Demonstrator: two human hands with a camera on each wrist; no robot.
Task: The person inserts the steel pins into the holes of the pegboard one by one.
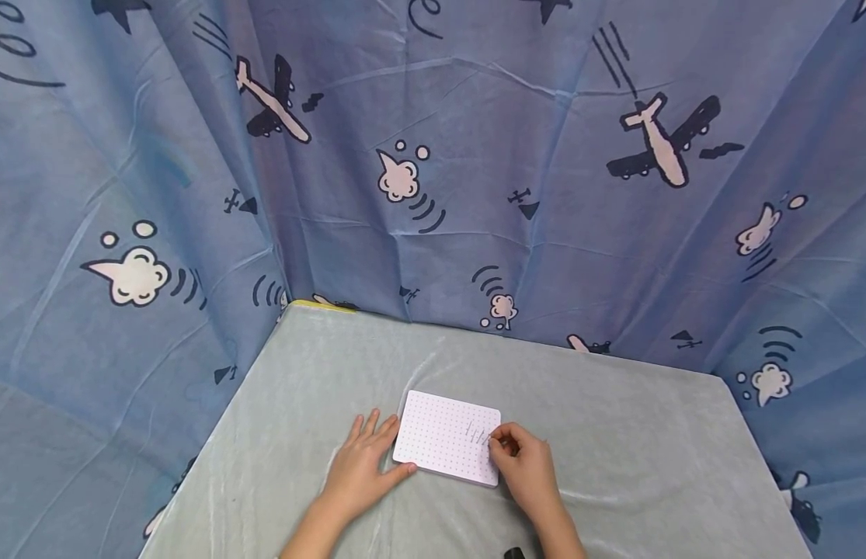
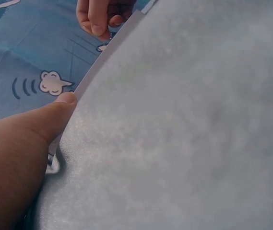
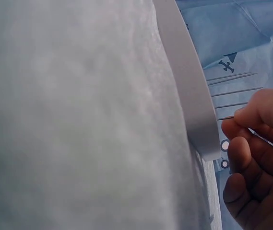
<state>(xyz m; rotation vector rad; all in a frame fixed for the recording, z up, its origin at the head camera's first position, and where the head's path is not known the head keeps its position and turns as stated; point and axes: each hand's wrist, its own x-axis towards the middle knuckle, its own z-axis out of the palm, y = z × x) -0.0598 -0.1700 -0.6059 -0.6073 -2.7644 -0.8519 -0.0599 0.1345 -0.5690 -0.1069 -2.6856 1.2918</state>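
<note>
A white board [image 1: 439, 435] with a grid of small dots lies flat on the cloth. Several thin needles [image 3: 237, 91] stand upright from its right part, roughly in a row. My right hand [image 1: 529, 466] is at the board's right edge, thumb and index finger pinching a needle [image 3: 226, 118] at the end of that row. The other fingers curl loosely below. My left hand [image 1: 363, 470] rests at the board's left side with fingers spread, its thumb [image 2: 64, 103] against the front edge and fingertips by the left edge.
A pale grey-green cloth [image 1: 635, 466] covers the table. Blue curtains [image 1: 460, 171] printed with planes and clouds enclose the back and sides. The end of a black object [image 1: 514, 553] shows at the bottom, beside the right forearm. A yellow strip [image 1: 324, 306] lies at the back left corner.
</note>
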